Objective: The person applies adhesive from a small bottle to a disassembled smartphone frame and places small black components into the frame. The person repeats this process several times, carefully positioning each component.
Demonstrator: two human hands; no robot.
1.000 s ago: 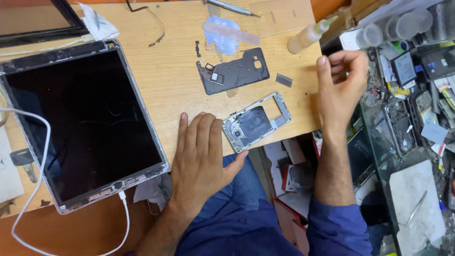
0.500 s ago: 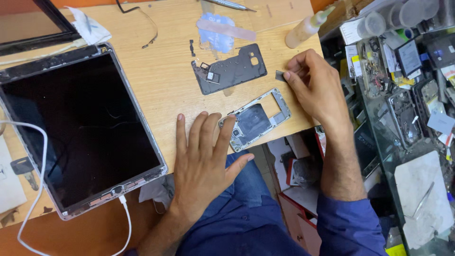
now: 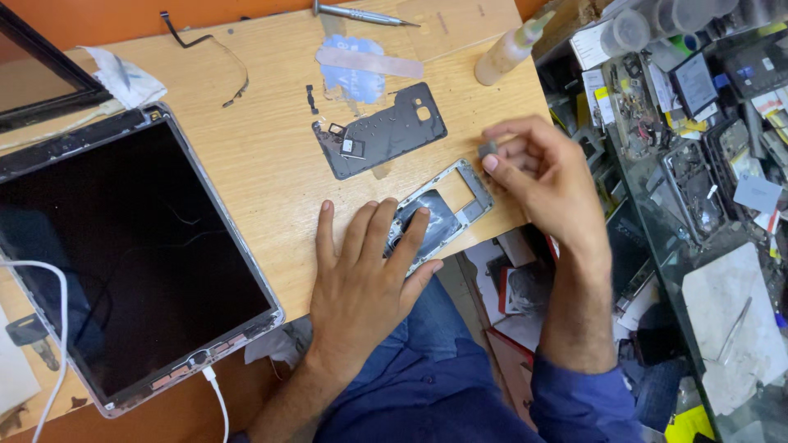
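Moved: right hand (image 3: 546,176) has lifted off the desk edge with a small grey chip (image 3: 487,148) that lay beside the frame a moment ago.
Tablet (image 3: 123,254): biggest thing on the wooden table (image 3: 263,164), dark screen up, white cable (image 3: 49,328) plugged in at its near edge.
Left hand (image 3: 361,283): flat, fingers spread wide, pressing down on the phone frame.
Right hand: fingertips pinched narrow on the chip, above the frame's far end.
Dark back plate (image 3: 382,131): flat, beyond the frame.
Phone frame (image 3: 443,213): silver metal rim, open cut-outs, dark panel inside, lying aslant at the table edge.
Chip: tiny, grey, blocky.
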